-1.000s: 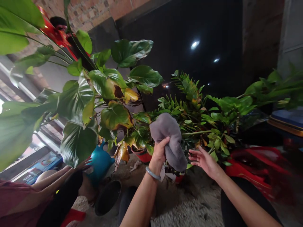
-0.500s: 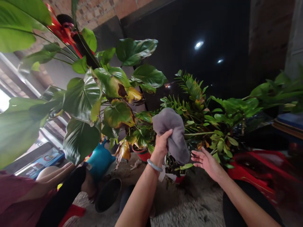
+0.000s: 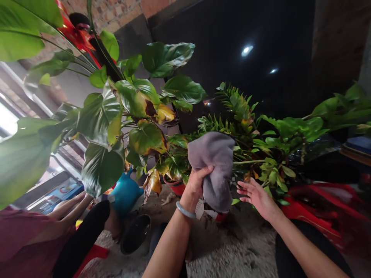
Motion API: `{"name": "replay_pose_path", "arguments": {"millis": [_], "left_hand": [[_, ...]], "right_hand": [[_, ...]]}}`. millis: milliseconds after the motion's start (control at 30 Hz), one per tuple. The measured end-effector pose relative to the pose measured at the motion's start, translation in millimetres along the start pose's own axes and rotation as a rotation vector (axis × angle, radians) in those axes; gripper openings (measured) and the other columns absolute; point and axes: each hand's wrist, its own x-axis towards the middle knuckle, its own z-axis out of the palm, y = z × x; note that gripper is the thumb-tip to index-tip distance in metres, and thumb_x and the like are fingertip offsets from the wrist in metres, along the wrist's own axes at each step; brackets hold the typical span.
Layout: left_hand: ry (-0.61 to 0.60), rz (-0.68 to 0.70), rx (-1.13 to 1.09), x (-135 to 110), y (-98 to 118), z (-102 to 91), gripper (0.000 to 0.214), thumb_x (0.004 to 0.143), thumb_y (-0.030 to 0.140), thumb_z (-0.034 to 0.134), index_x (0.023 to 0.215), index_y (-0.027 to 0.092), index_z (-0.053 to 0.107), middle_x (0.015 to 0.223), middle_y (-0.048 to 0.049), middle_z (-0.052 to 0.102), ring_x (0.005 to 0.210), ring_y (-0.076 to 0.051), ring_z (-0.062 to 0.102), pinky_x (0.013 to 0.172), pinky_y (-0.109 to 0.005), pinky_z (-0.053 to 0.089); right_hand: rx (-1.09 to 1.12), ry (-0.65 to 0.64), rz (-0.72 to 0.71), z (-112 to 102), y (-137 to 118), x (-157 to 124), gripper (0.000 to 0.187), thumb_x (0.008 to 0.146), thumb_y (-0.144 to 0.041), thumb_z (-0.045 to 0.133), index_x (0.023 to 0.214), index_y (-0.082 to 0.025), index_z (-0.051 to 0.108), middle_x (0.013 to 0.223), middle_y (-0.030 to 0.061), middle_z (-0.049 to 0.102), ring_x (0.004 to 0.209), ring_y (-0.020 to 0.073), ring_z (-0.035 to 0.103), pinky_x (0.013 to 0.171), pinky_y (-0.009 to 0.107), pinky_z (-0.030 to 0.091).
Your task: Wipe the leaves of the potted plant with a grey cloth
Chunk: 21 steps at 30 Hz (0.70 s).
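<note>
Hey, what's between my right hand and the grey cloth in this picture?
The head view shows a narrow gap between your right hand and the grey cloth in your left hand, with a green leaf visible there, apparently behind.

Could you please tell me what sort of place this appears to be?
It looks like a plant-filled corner of a roughly finished building, perhaps a porch or storeroom. The large leafy plant, bare brick wall and gritty floor suggest this.
</note>
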Motion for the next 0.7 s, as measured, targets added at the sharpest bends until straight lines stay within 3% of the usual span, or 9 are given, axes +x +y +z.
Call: {"name": "replay_pose_path", "arguments": {"millis": [67, 133, 200, 267, 367, 433, 567, 633, 700], "left_hand": [[0.088, 0.042, 0.000, 8, -7, 2.5, 0.050, 0.038, 0.026, 0.087, 0.084, 0.015, 0.073, 0.077, -0.0040, 0.074, 0.069, -0.020, 0.066, 0.075, -0.035, 0.054], [0.117, -0.037, 0.131, -1, -31, -7.1, 0.042, 0.039, 0.022, 0.085, 0.079, 0.014, 0.073, 0.071, -0.0048, 0.073, 0.064, -0.020, 0.064, 0.068, -0.035, 0.053], [0.058, -0.174, 0.313, -22, -59, -26.1, 0.032, 0.040, 0.017, 0.083, 0.071, 0.014, 0.074, 0.067, -0.0060, 0.072, 0.061, -0.021, 0.062, 0.063, -0.034, 0.051], [-0.075, -0.298, 0.411, -47, -77, -46.3, 0.028, 0.041, 0.014, 0.081, 0.068, 0.016, 0.075, 0.067, -0.0047, 0.072, 0.063, -0.022, 0.062, 0.064, -0.035, 0.051], [-0.239, -0.285, 0.513, -65, -68, -58.7, 0.025, 0.042, 0.011, 0.080, 0.064, 0.019, 0.075, 0.065, -0.0014, 0.070, 0.064, -0.021, 0.061, 0.068, -0.034, 0.050], [-0.236, -0.176, 0.495, -56, -46, -50.5, 0.024, 0.042, 0.013, 0.081, 0.065, 0.018, 0.075, 0.065, -0.0013, 0.070, 0.065, -0.020, 0.060, 0.068, -0.033, 0.049], [0.015, 0.010, 0.159, -18, -16, -21.9, 0.043, 0.044, 0.027, 0.084, 0.084, 0.016, 0.075, 0.080, -0.0058, 0.074, 0.072, -0.022, 0.064, 0.070, -0.034, 0.052], [0.136, 0.041, 0.095, -10, -24, -18.0, 0.044, 0.043, 0.029, 0.085, 0.083, 0.014, 0.073, 0.079, -0.0065, 0.074, 0.071, -0.022, 0.065, 0.069, -0.034, 0.052], [0.142, -0.022, 0.212, -18, -43, -25.7, 0.036, 0.042, 0.023, 0.084, 0.075, 0.015, 0.073, 0.070, -0.0046, 0.072, 0.066, -0.021, 0.063, 0.065, -0.033, 0.051]], "right_hand": [[0.025, 0.000, 0.001, 4, -3, -2, 0.044, 0.076, -0.063, 0.059, 0.083, -0.023, 0.076, 0.095, 0.0130, 0.076, 0.090, 0.0296, 0.067, 0.072, 0.039, 0.052], [0.024, 0.013, 0.023, 6, -4, -4, 0.043, 0.077, -0.062, 0.058, 0.080, -0.024, 0.077, 0.093, 0.0112, 0.076, 0.089, 0.0286, 0.068, 0.070, 0.037, 0.052], [0.007, 0.025, 0.051, 5, -4, -4, 0.043, 0.077, -0.062, 0.056, 0.076, -0.025, 0.077, 0.088, 0.0101, 0.077, 0.087, 0.0287, 0.068, 0.067, 0.037, 0.052], [0.000, 0.028, 0.069, 3, -4, -4, 0.043, 0.077, -0.063, 0.057, 0.075, -0.024, 0.076, 0.084, 0.0101, 0.077, 0.087, 0.0290, 0.069, 0.068, 0.037, 0.053], [0.008, -0.001, 0.103, 0, -2, -4, 0.046, 0.074, -0.065, 0.060, 0.080, -0.022, 0.077, 0.086, 0.0115, 0.077, 0.089, 0.0293, 0.069, 0.073, 0.038, 0.053], [0.032, -0.018, 0.091, 1, -1, -4, 0.047, 0.072, -0.066, 0.061, 0.083, -0.024, 0.076, 0.086, 0.0109, 0.077, 0.088, 0.0300, 0.069, 0.074, 0.040, 0.053], [0.039, -0.016, 0.018, 7, -1, -5, 0.044, 0.070, -0.065, 0.063, 0.079, -0.025, 0.076, 0.091, 0.0105, 0.077, 0.089, 0.0300, 0.068, 0.070, 0.039, 0.053], [0.020, -0.027, 0.025, 9, -2, -5, 0.044, 0.072, -0.064, 0.062, 0.079, -0.024, 0.077, 0.094, 0.0108, 0.077, 0.090, 0.0292, 0.068, 0.069, 0.038, 0.054], [0.000, -0.034, 0.044, 8, -3, -5, 0.042, 0.073, -0.063, 0.062, 0.079, -0.025, 0.077, 0.092, 0.0106, 0.077, 0.089, 0.0290, 0.068, 0.068, 0.037, 0.054]]}}
